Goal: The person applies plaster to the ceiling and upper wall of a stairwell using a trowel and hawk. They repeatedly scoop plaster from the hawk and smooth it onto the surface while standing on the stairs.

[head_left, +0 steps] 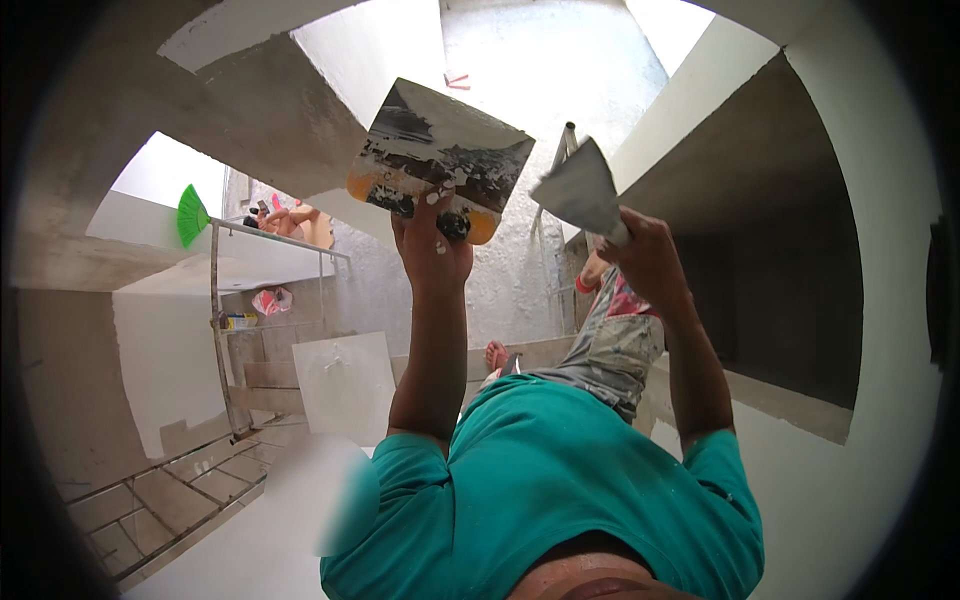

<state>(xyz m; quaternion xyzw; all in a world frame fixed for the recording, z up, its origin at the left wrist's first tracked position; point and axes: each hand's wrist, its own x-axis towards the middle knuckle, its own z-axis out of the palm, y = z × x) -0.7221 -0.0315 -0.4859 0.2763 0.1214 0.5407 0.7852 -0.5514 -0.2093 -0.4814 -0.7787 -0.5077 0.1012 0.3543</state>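
My left hand (435, 245) is closed around the near end of a broad plastering trowel (440, 150). Grey and white plaster smears its flat face, and orange and black parts show at its near edge. A few white spots dot the fingers. To the right, my right hand (650, 262) grips the handle of a putty knife (582, 188). Its wide, flared blade points up and left toward the trowel, with grey-white residue on it. A gap separates the two tools, both raised in front of me.
Metal scaffolding (216, 320) stands at the left, with a green broom head (191, 215) by its top. A white board (346, 380) lies on the planks left of my leg. A dark, unpainted wall recess (780, 260) is at right. A red-and-white bag (271, 300) sits beyond the scaffold.
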